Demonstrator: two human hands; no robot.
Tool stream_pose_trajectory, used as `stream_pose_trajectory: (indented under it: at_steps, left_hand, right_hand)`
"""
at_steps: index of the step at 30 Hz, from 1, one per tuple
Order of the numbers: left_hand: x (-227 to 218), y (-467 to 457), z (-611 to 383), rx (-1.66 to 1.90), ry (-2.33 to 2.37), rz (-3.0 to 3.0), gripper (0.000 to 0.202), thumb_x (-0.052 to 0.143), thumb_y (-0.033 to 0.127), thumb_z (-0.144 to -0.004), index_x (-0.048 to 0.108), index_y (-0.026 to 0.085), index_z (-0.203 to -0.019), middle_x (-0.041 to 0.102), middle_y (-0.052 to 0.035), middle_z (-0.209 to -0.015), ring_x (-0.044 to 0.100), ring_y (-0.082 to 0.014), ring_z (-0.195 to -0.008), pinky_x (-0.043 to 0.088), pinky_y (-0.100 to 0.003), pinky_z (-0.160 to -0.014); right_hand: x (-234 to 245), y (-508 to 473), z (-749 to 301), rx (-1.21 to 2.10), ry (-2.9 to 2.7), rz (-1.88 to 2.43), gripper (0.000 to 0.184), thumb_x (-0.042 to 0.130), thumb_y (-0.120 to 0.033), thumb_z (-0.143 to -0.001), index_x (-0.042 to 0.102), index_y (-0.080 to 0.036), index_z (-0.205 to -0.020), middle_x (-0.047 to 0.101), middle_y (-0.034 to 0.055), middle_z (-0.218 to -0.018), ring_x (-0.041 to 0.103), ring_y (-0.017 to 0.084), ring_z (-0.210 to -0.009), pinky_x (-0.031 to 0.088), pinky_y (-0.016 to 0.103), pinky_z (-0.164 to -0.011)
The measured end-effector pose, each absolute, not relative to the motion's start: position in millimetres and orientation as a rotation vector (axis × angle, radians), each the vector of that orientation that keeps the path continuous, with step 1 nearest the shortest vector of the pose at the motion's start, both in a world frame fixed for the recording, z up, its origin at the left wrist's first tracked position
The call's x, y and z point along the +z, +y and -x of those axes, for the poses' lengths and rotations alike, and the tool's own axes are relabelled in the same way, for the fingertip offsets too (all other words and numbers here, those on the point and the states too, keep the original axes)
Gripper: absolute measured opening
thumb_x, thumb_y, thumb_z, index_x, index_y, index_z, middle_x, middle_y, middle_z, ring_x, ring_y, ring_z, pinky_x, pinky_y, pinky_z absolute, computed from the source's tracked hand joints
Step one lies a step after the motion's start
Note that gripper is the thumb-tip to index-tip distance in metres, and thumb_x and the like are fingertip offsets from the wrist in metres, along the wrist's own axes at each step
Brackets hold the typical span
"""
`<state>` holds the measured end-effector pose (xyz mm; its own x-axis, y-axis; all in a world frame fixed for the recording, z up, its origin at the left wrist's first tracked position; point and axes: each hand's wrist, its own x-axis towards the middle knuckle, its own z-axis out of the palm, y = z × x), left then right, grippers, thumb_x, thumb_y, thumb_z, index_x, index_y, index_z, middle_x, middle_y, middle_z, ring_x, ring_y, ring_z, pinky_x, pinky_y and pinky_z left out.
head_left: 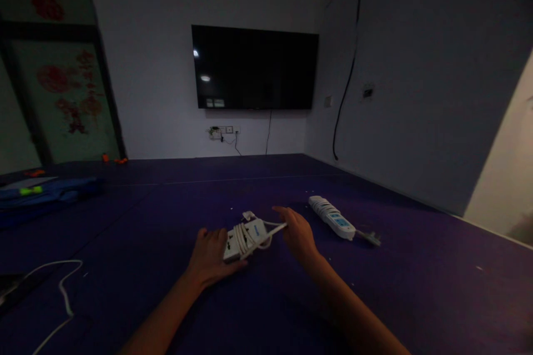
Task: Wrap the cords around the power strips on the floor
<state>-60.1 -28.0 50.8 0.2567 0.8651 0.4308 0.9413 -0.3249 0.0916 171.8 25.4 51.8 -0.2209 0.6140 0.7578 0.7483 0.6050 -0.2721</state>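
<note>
A white power strip lies in front of me with its white cord wound around its middle in several loops. My left hand grips its left end, thumb along the near side and fingers on the far side. A length of the cord runs off to the right, where my right hand is closed on it just past the strip's right end. Behind the strip lies the cord's white plug. To the right rests a second white power strip with blue socket faces, its cord wrapped around the far end; its plug lies beside the near end.
All of this is on a dark purple surface. At left lie folded blue cloth and a loose white cable. A television hangs on the far wall; a black cable dangles down the right wall.
</note>
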Motion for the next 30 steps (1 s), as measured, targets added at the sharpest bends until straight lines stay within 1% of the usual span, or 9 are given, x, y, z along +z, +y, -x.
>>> stream_pose_trajectory:
  at_steps: [3,6,9,12,15,17,23,27,30]
  left_hand:
    - [47.7,-32.5,54.2,-0.588,-1.539,2.505,0.070,0.053,0.071,-0.062,0.058,0.016,-0.104,0.066,-0.0153,-0.101,0.059,-0.0325,-0.095,0.031,-0.049,-0.092]
    - [45.3,-36.7,48.9,-0.577,-1.413,2.589,0.072,0.056,0.071,-0.060,0.057,0.015,-0.104,0.066,-0.0143,-0.099,0.060,-0.0313,-0.093,0.030,-0.050,-0.094]
    - [43.8,-39.1,46.5,-0.554,-1.287,2.635,0.074,0.058,0.071,-0.057,0.057,0.015,-0.103,0.065,-0.0143,-0.100,0.059,-0.0310,-0.095,0.029,-0.050,-0.096]
    - [42.0,-40.0,45.7,-0.542,-1.183,2.644,0.074,0.057,0.073,-0.055,0.056,0.016,-0.102,0.065,-0.0134,-0.099,0.059,-0.0308,-0.094,0.029,-0.050,-0.096]
    - [38.8,-40.7,43.4,-0.523,-1.066,2.652,0.075,0.053,0.076,-0.054,0.056,0.017,-0.100,0.065,-0.0114,-0.093,0.059,-0.0288,-0.088,0.031,-0.050,-0.096]
    - [35.5,-41.6,40.5,-0.533,-0.964,2.655,0.078,0.050,0.079,-0.053,0.057,0.017,-0.100,0.065,-0.0116,-0.092,0.059,-0.0285,-0.087,0.032,-0.050,-0.095]
    - [28.3,-42.9,36.9,-0.712,-0.816,2.592,0.077,0.046,0.079,-0.059,0.056,0.013,-0.098,0.064,-0.0136,-0.090,0.059,-0.0278,-0.082,0.040,-0.049,-0.089]
    - [29.7,-43.3,42.3,-0.830,-0.768,2.549,0.077,0.047,0.074,-0.064,0.053,0.011,-0.107,0.063,-0.0171,-0.096,0.059,-0.0295,-0.090,0.045,-0.045,-0.084]
    - [30.8,-44.8,43.9,-0.887,-0.752,2.507,0.078,0.047,0.074,-0.065,0.052,0.011,-0.111,0.063,-0.0178,-0.098,0.059,-0.0305,-0.092,0.047,-0.046,-0.084]
  right_hand:
    - [53.7,28.3,-177.1,-0.162,-1.967,1.050,0.054,0.036,0.004,-0.069,0.060,-0.019,-0.112,0.066,0.0064,-0.099,0.059,0.019,-0.090,0.045,0.032,-0.082]
    - [54.4,30.0,-179.2,-0.106,-2.018,1.045,0.058,0.036,0.006,-0.067,0.059,-0.020,-0.113,0.065,0.0059,-0.105,0.058,0.018,-0.096,0.044,0.032,-0.086]
    - [54.9,30.4,-178.2,-0.036,-2.062,1.049,0.058,0.035,0.007,-0.066,0.059,-0.019,-0.112,0.065,0.0065,-0.105,0.058,0.017,-0.097,0.044,0.031,-0.087]
    - [55.1,30.2,-175.9,0.021,-2.124,1.046,0.056,0.035,0.007,-0.067,0.058,-0.017,-0.111,0.065,0.0075,-0.105,0.059,0.016,-0.096,0.044,0.030,-0.085]
    - [54.2,30.6,-173.7,0.037,-2.212,1.058,0.054,0.035,0.006,-0.069,0.058,-0.016,-0.112,0.064,0.0087,-0.108,0.059,0.017,-0.098,0.043,0.029,-0.086]
    - [52.8,31.5,-172.7,0.036,-2.269,1.071,0.052,0.036,0.005,-0.071,0.057,-0.017,-0.112,0.064,0.0090,-0.109,0.058,0.017,-0.099,0.043,0.029,-0.087]
    - [47.6,34.7,-171.1,0.044,-2.330,1.105,0.048,0.037,0.004,-0.073,0.057,-0.016,-0.112,0.064,0.0099,-0.108,0.058,0.018,-0.101,0.042,0.028,-0.086]
    - [46.0,34.7,-169.5,0.063,-2.318,1.096,0.046,0.038,0.003,-0.074,0.058,-0.016,-0.110,0.065,0.0098,-0.106,0.060,0.018,-0.099,0.043,0.027,-0.084]
    - [46.4,33.3,-167.5,0.079,-2.310,1.116,0.046,0.038,0.003,-0.074,0.058,-0.017,-0.109,0.066,0.0092,-0.105,0.061,0.017,-0.096,0.043,0.026,-0.082]
